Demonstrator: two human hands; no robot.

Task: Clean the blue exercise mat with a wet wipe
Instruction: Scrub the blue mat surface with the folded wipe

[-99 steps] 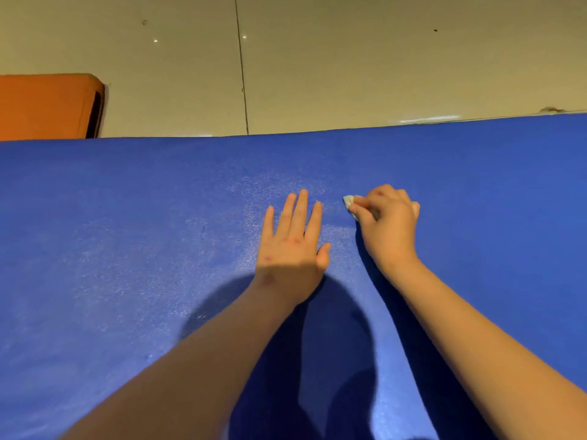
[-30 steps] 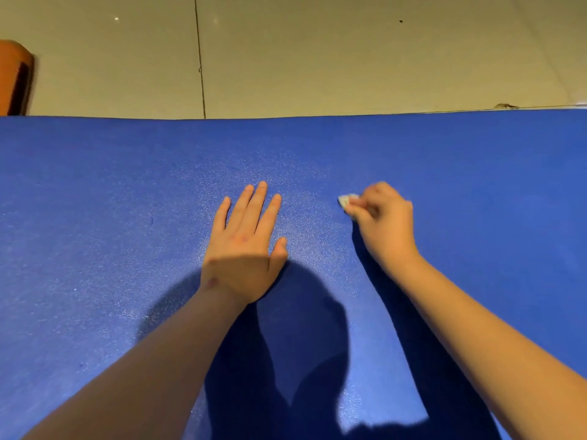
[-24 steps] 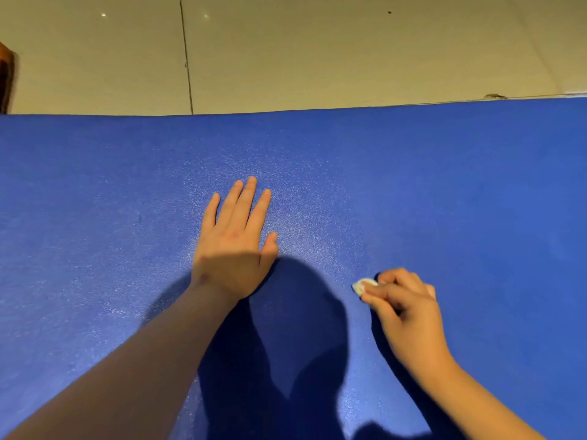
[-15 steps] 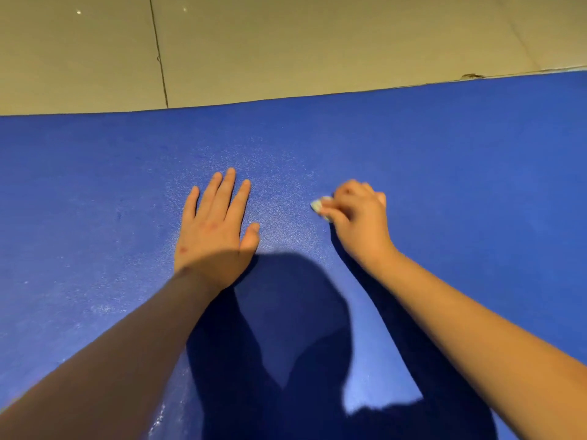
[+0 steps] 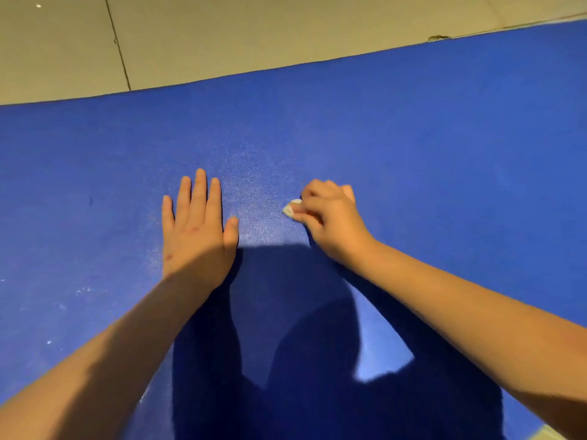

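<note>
The blue exercise mat (image 5: 428, 147) fills most of the view, its surface glistening between my hands. My left hand (image 5: 197, 227) lies flat on the mat, palm down with fingers straight. To its right, my right hand (image 5: 330, 220) curls its fingers round a small bunched white wet wipe (image 5: 290, 208) and presses it onto the mat. Only the wipe's left tip shows beyond the fingers; the rest is hidden in the hand.
Beige tiled floor (image 5: 254, 36) runs beyond the mat's far edge, with a dark grout line (image 5: 119, 49) at the upper left. My shadow (image 5: 286, 344) covers the near middle of the mat. A few pale specks (image 5: 82, 290) lie on the mat at the left.
My right hand dragged the wipe toward me, then pushed it back out to the level of my left hand's fingers. The left hand stayed flat. The view tilted and shifted right.
</note>
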